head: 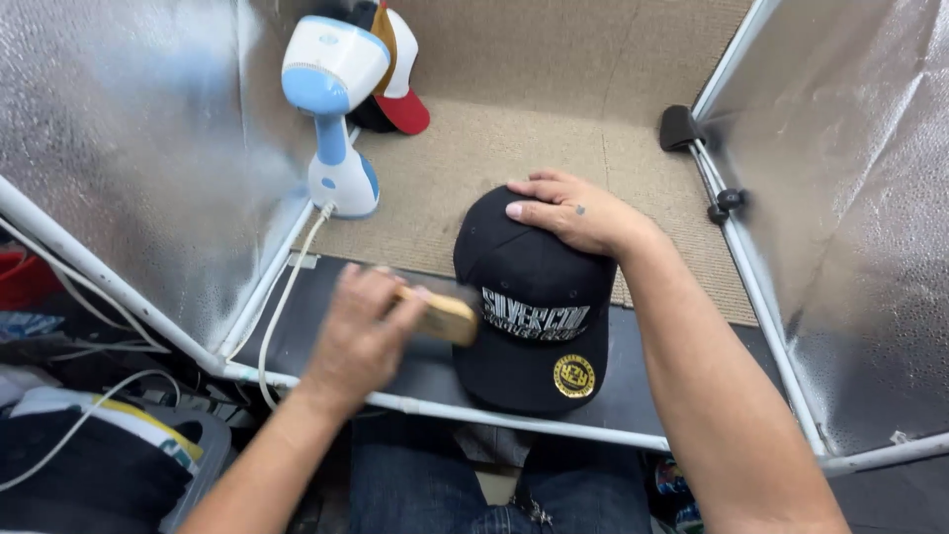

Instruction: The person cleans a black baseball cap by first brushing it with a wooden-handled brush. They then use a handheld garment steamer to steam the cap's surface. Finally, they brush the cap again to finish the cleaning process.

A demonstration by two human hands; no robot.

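Near the booth's front rail, the right hand (578, 213) lies flat and open on the black cap (529, 297), steadying its crown; the left hand (361, 331) is closed around a wooden brush (445, 316), blurred, beside the cap's front panel. A handheld steamer (331, 109) stands far left.

The light was bright and even, seemingly from above. The silver foil walls (109, 148) threw back a soft white glare, strongest on the left panel. Shadows stayed faint. The left hand (361, 331) and its wooden brush (440, 314) were smeared by motion blur; straight frame rails bowed near the edges.
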